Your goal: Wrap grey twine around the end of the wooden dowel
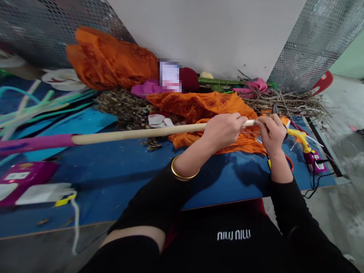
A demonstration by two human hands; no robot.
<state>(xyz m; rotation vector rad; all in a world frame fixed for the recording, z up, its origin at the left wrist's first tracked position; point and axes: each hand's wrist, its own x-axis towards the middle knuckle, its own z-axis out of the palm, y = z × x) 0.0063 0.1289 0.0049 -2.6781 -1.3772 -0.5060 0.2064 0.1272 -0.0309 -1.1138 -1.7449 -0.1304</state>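
A long pale wooden stick lies roughly level above the table, its left end inside a purple-pink sleeve. My left hand is closed around the stick near its right end, a gold bangle on that wrist. Right at the stick's whitish tip, my right hand has its fingers pinched together; what they hold is too small to make out. Crumpled orange cloth spreads behind and beneath the left hand. Close to the right hand is a yellow-handled glue gun.
Dry twigs and a dried plant bundle lie along the back of the blue table. Purple boxes sit at both sides, the right one with black cords. A red handle loop shows behind the right wrist.
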